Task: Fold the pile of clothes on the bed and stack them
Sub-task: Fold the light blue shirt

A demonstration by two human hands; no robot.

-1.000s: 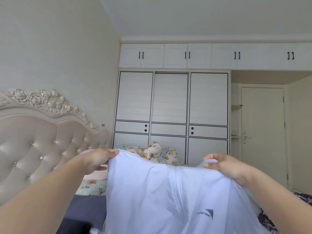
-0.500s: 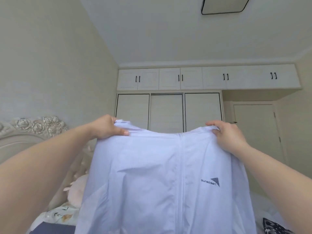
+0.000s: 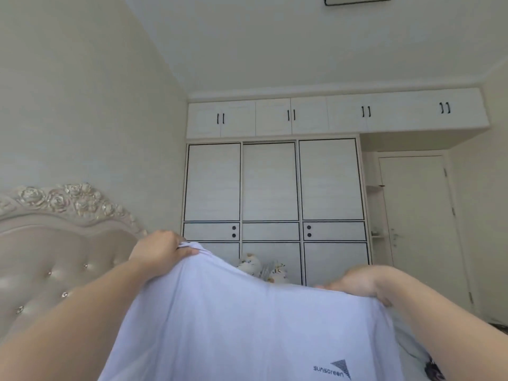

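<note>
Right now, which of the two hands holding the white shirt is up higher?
The left hand, pinching the white shirt near the tufted headboard, is higher; the right hand sits lower.

Both bare arms reach forward and up, elbows low, forearms angling in from the bottom corners. Left hand (image 3: 158, 250) sits higher — fingers curled over, thumb pinching the top edge of the white garment (image 3: 247, 325). Right hand (image 3: 357, 283) is lower and a bit blurred, fingers curled down, gripping the same edge.
</note>
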